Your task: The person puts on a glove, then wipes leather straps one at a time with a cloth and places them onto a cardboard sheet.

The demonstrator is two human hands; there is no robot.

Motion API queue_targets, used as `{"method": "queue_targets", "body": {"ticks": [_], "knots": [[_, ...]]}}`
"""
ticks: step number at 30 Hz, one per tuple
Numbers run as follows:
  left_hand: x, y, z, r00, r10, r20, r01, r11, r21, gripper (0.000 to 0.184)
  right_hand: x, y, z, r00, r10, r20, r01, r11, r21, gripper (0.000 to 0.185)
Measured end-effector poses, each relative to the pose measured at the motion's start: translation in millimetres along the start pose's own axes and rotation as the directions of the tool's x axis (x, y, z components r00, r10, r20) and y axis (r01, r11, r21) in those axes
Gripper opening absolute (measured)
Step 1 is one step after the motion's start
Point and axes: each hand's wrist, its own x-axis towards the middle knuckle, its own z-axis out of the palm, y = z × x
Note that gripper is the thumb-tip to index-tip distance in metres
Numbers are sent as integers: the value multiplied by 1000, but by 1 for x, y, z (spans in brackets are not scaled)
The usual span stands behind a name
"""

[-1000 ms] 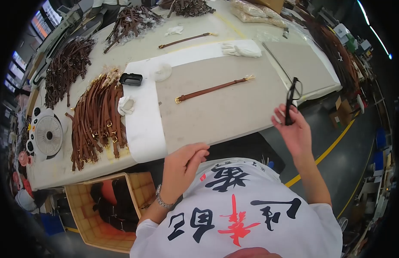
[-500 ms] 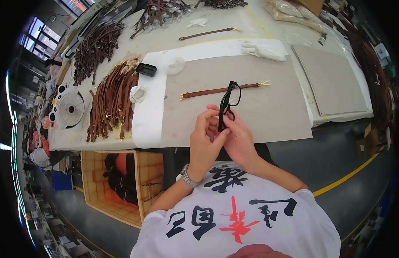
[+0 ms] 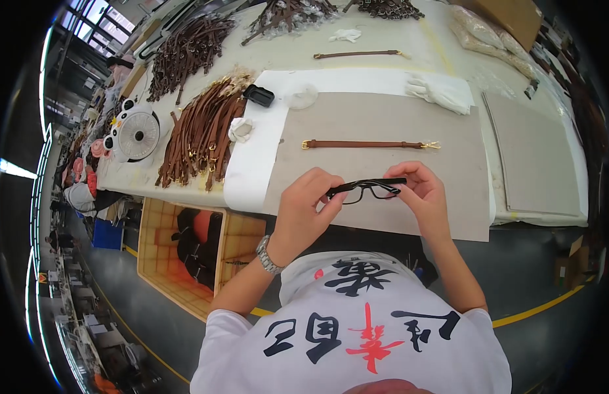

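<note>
A pair of black-framed glasses (image 3: 368, 188) is held up in front of me by both hands, above the near edge of the grey board (image 3: 357, 118). My left hand (image 3: 309, 205), with a metal watch on its wrist, pinches one side of the frame. The other side is gripped between the thumb and fingers of my right hand (image 3: 422, 197). Just beyond the glasses, a brown leather strap (image 3: 363, 144) lies straight across the board, with a gold buckle at its left end and a gold clasp at its right.
Left of the board are a heap of brown straps (image 3: 203, 134), a white fan (image 3: 135, 134) and a small black tray (image 3: 258, 96). White gloves (image 3: 439, 94) lie at the back right, near another grey board (image 3: 531, 151). A yellow crate (image 3: 216, 259) stands below the table's edge.
The glasses have turned from upright to roughly level. My hands have moved apart, each now at one side of the frame. The whole view has shifted a little.
</note>
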Motion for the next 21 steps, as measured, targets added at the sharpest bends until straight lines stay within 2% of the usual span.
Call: {"method": "queue_targets", "body": {"ticks": [1, 3, 4, 6, 7, 8, 10, 11, 13, 14, 16, 17, 18, 20, 21], "knots": [[0, 4, -6, 999, -19, 44, 18, 1000, 14, 10, -3, -6, -2, 1000, -9, 11, 9, 1000, 4, 27], [-1, -2, -15, 998, 0, 58, 0, 1000, -3, 9, -9, -23, 4, 997, -73, 11, 70, 896, -437, 22], [-1, -6, -19, 997, 17, 78, -15, 999, -32, 8, -9, -29, 7, 996, -80, 32, 85, 898, -431, 22], [1, -8, -28, 998, 32, 56, -30, 999, -38, 7, -9, -40, 16, 971, -197, 133, 233, 678, -697, 18], [0, -7, -40, 999, 33, 26, -31, 997, -68, 7, -5, -40, 28, 934, -313, 171, 329, 572, -752, 16], [0, -4, -45, 999, 36, 21, -33, 993, -109, 7, -7, -44, 34, 930, -314, 189, 344, 567, -748, 16], [-1, 2, -58, 998, 56, -13, -58, 991, -119, 8, -7, -54, 46, 977, -195, 82, 186, 610, -770, 17], [-2, 6, -65, 1000, 15, -24, -19, 986, -168, 9, -5, -56, 52, 976, -196, 97, 198, 604, -772, 17], [-4, 11, -75, 999, -32, -35, 24, 976, -217, 10, -3, -59, 66, 966, -253, 47, 227, 751, -619, 18], [-5, 12, -80, 995, -19, -93, -4, 969, -245, 12, -1, -63, 72, 967, -249, 52, 227, 751, -620, 18], [-7, 19, -91, 990, -15, -141, -25, 960, -279, 14, 1, -78, 86, 946, -321, 37, 310, 867, -390, 19], [-9, 27, -103, 987, 23, -160, -65, 963, -262, 14, 1, -89, 93, 925, -376, 62, 370, 849, -378, 19], [-11, 34, -114, 984, 61, -166, -102, 962, -253, 15, 1, -94, 99, 929, -368, 41, 354, 850, -390, 19], [-14, 40, -128, 937, 254, -239, -298, 940, -169, 16, 3, -107, 104, 793, -584, 172, 609, 756, -241, 18], [-14, 51, -134, 907, 335, -254, -367, 926, -91, 20, 0, -118, 101, 765, -584, 271, 643, 663, -383, 22]]}}
